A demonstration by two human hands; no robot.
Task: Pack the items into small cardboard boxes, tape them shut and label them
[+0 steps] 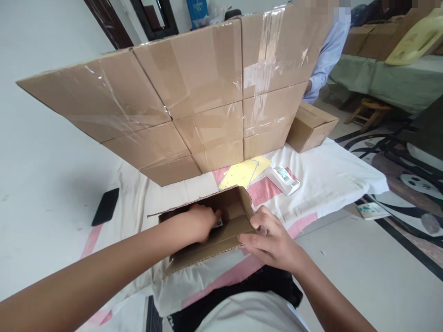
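Note:
An open cardboard box (224, 240) stands in front of me, its inside facing up and its flaps raised. My left hand (202, 221) reaches down into it with curled fingers. Beside those fingertips shows a small white piece with dark print (218, 223); the rest of whatever is there stays hidden behind my hand. My right hand (268, 237) pinches the box's right end, thumb toward the near side and fingers over the edge.
Taped cardboard boxes (207, 92) form a wall behind, with another closed box (311, 127) at right. A yellow sheet (238, 174), a white handheld device (284, 180) and a black phone (105, 206) lie on the white cloth (332, 170). A person's sleeve (325, 60) shows behind the wall.

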